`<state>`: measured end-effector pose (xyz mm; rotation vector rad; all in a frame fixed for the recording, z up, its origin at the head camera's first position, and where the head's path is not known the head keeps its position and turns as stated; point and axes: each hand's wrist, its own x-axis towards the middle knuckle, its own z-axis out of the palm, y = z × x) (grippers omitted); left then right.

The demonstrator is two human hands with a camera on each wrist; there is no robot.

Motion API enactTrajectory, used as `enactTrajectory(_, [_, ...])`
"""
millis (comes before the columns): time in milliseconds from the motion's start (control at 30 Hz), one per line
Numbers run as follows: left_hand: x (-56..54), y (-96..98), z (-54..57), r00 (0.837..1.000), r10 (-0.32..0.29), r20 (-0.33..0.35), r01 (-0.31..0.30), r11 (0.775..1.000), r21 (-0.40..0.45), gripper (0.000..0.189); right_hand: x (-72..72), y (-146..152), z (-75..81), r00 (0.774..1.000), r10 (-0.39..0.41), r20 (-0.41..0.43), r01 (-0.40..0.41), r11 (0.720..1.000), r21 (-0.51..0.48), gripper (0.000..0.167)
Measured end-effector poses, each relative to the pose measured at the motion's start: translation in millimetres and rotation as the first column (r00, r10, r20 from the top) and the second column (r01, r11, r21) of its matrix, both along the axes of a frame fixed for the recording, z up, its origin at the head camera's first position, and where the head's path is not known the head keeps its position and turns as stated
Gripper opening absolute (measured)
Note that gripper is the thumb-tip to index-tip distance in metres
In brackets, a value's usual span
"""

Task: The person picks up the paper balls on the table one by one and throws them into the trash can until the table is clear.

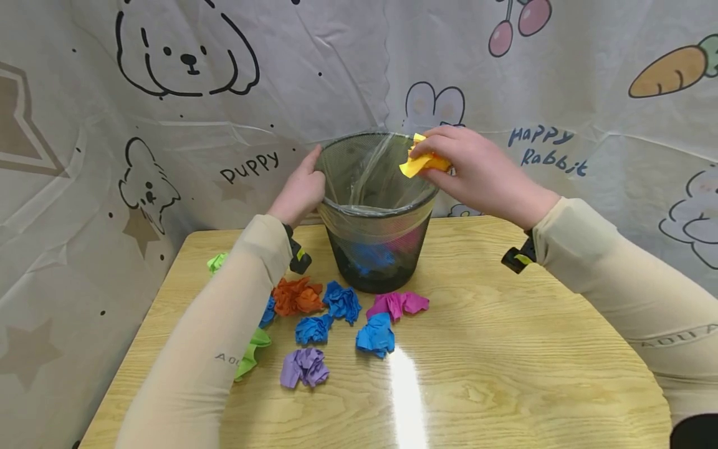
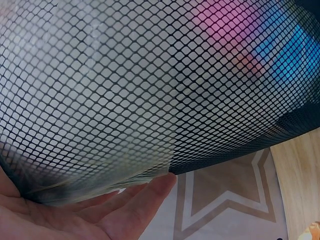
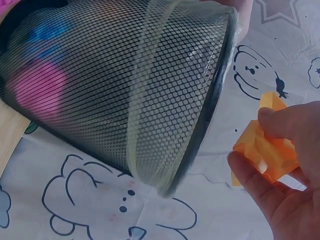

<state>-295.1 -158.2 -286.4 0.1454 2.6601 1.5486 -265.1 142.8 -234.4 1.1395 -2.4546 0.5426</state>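
Note:
A black mesh wastebasket (image 1: 377, 249) lined with a clear plastic bag stands upright on the table. My left hand (image 1: 300, 192) grips its left rim, and the fingers (image 2: 145, 202) lie along the outside of the mesh wall. Above the right side of the opening, my right hand (image 1: 477, 171) pinches a crumpled yellow paper (image 1: 421, 163) between thumb and fingers. The right wrist view shows this yellow paper (image 3: 265, 145) just beyond the rim. Through the mesh, blue paper (image 1: 370, 255) and pink paper (image 3: 40, 90) show inside the basket.
On the wooden table (image 1: 505, 362), crumpled papers lie before the basket: orange (image 1: 297, 297), magenta (image 1: 396, 305), purple (image 1: 305, 368), several blue (image 1: 376, 335) and green (image 1: 257, 352). The left forearm partly covers some. A printed curtain (image 1: 336, 75) hangs close behind.

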Motion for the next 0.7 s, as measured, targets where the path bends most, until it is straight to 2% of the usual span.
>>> enactTrajectory(333, [-1.1,0.7,0.2,1.0,0.016,0.018,-0.016,1.0,-0.002,0.066,-20.4,-25.3,-0.5,0.996,-0.006,0.084,0.003,0.999,0.034,0.026])
enactTrajectory(700, [-1.5,0.5,0.2,1.0,0.02,0.001,-0.02,1.0,-0.007,0.066,-34.0,-43.6,-0.4,0.99,-0.023,0.142,0.011,0.996,0.086,0.023])
